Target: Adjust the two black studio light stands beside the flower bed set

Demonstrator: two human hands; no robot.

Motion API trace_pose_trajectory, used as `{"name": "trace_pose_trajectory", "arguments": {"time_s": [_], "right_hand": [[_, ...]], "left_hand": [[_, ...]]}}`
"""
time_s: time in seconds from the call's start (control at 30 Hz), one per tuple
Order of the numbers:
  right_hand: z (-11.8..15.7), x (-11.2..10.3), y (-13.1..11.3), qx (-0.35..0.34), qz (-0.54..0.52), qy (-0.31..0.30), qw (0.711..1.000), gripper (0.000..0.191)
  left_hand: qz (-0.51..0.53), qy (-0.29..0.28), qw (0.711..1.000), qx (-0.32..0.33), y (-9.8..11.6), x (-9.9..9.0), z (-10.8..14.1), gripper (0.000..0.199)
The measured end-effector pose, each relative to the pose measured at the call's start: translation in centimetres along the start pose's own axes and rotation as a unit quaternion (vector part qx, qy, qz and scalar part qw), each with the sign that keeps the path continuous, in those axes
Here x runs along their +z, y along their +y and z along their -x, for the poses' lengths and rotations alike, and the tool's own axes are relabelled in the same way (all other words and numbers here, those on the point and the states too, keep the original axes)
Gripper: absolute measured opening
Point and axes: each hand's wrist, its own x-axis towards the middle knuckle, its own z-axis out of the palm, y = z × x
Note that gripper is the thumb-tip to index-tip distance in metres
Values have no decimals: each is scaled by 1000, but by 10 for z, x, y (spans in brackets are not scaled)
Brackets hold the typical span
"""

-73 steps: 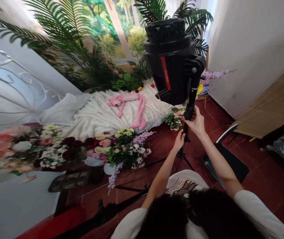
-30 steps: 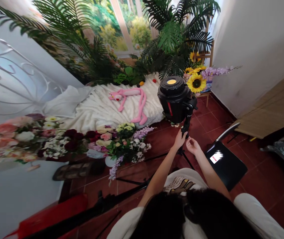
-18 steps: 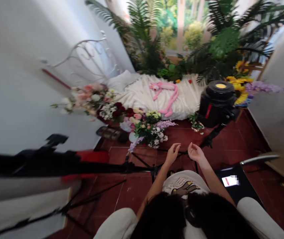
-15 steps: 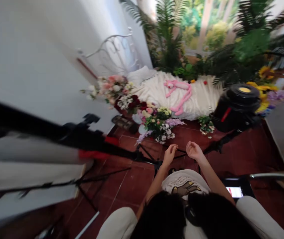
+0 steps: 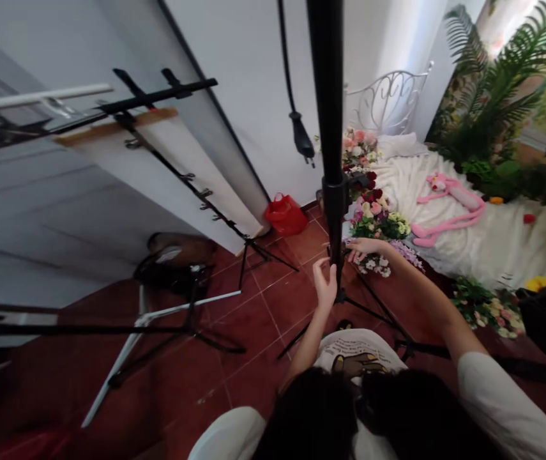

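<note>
A person's two hands are at a tall black stand point(image 5: 332, 140), whose pole rises upright between them from legs spread on the red tiled floor point(image 5: 282, 303). The left hand point(image 5: 325, 284) is just left of the pole, below its thick collar point(image 5: 334, 190), loosely open with a gap between bent fingers and thumb; whether the thumb presses on the pole I can't make out from here. The right hand point(image 5: 367, 248) comes in from the other side, palm lowered, fingers partly bent toward the pole at about the same height; the pole hides some of them, so I can't tell if they have hold of anything. A black plug point(image 5: 302, 137) dangles on its cord left of the pole, above the hands. Beyond, a red bag point(image 5: 286, 216) sits at the floor's edge by the wall, near a clip-lined stand point(image 5: 196, 187). To the right, flowers point(image 5: 373, 214) line the near edge of the white-draped bed point(image 5: 512, 246), a pillow point(image 5: 397, 145) lies at its headboard end, and a pink plush toy point(image 5: 464, 198) stretches across it, feet toward that near edge.
</note>
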Motion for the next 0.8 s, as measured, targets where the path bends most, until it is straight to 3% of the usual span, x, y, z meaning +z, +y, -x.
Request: {"name": "trace_pose_trajectory", "arguments": {"time_s": [0.1,0.2,0.3,0.43,0.53,0.67,0.8], "right_hand": [[-7,-15,-16,29,6,-101,994,37],[-6,-21,-16,39,-12,-195,980,29],[-7,-22,-13,-29,-16,-195,980,17],[-9,-16,-15,-140,30,-127,982,14],[-5,-3,-10,-223,99,-29,969,9],[12,18,10,-304,182,162,921,12],[43,25,2,-400,177,236,868,15]], "left_hand": [[53,-41,998,13,20,13,-26,40],[93,-75,993,-17,31,29,-47,37],[105,-87,989,-54,31,40,-60,36],[90,-33,994,-55,24,46,-64,38],[83,11,995,-61,21,49,-64,35],[83,25,994,-59,19,52,-64,33],[74,19,995,-58,17,52,-64,33]]}}
